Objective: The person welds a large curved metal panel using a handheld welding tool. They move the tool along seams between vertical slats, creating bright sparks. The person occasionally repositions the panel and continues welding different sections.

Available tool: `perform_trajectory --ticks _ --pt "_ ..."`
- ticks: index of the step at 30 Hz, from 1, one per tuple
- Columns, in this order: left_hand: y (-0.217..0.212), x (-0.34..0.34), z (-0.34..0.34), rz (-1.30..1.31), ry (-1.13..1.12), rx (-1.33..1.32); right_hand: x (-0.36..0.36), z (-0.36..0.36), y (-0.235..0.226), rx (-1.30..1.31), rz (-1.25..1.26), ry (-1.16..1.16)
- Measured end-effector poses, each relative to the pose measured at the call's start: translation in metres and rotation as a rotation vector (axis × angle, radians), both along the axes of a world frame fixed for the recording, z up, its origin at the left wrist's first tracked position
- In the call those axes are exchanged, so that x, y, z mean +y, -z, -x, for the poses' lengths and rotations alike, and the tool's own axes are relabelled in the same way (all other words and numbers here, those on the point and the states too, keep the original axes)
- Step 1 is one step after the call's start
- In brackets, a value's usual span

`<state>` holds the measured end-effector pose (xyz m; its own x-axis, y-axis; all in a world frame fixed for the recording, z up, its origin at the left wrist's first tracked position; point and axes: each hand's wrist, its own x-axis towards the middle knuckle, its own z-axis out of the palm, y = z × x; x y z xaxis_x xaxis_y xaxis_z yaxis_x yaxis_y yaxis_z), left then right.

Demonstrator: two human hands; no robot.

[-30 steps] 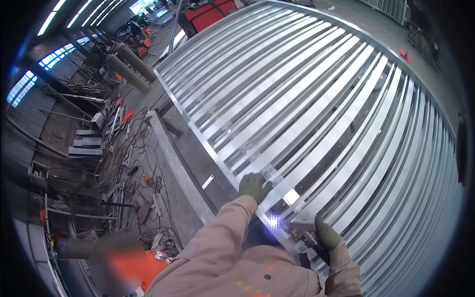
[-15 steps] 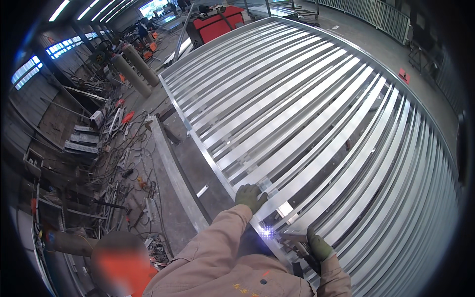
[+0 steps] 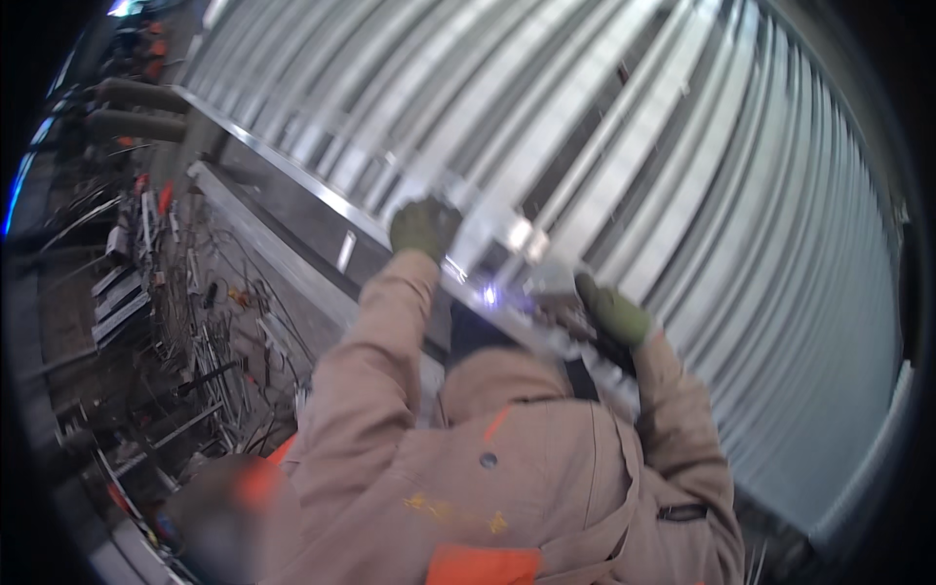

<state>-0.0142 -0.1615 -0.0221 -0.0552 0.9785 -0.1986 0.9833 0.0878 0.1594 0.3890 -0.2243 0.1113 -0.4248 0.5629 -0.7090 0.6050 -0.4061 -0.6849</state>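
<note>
Two gloved hands worked at the near edge of a large frame of pale metal slats [image 3: 682, 146], and we saw them from above, over tan work-jacket sleeves. Our left hand [image 3: 425, 226], in a dark green glove, was curled and pressed down on the frame's edge rail [image 3: 292, 175] at about eleven o'clock from the picture's centre; whether its fingers closed round anything we could not tell, since the frame was blurred. Our right hand [image 3: 612, 310], also green-gloved, sat at about three o'clock from the centre, wrapped tight round the dark handle of a welding torch [image 3: 570, 317]. The torch pointed toward nine o'clock, and at its tip a small bluish-white arc [image 3: 490, 292] burned on the rail, between the two hands and nearer the right one. Bright glare lay on the metal just beyond the arc, toward twelve o'clock.

The slats ran in long parallel strips from the hands out toward one o'clock and filled the upper and right parts of the view. At nine o'clock the workshop floor [image 3: 88, 322] carried a tangle of cables [image 3: 210, 331], steel offcuts and stacked sections. At seven o'clock another person in orange [image 3: 244, 487] crouched low, well apart from our hands.
</note>
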Motion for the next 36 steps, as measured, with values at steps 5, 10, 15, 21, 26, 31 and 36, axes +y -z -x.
perform_trajectory --ticks 5,10,15,21,26,31,36 --pt "-0.007 -0.007 -0.014 -0.260 -0.149 -0.118 0.002 -0.005 -0.008 0.037 0.131 0.039" --pt "-0.003 -0.006 -0.008 -0.285 -0.133 -0.123 0.001 -0.002 -0.010 0.079 0.142 0.067" --pt "-0.003 -0.009 -0.008 -0.294 -0.123 -0.084 0.004 0.001 -0.017 0.081 0.214 0.095" --pt "-0.007 -0.007 -0.010 -0.260 -0.140 -0.100 -0.003 0.000 -0.007 0.047 0.073 0.128" --pt "-0.003 -0.009 -0.007 -0.301 -0.117 -0.104 -0.001 0.000 -0.013 0.066 0.047 0.117" --pt "-0.001 -0.008 -0.006 -0.310 -0.096 -0.109 -0.001 -0.002 -0.013 0.084 0.043 0.110" --pt "0.001 -0.008 -0.007 -0.291 -0.118 -0.112 0.000 -0.010 -0.002 0.050 0.093 0.062"
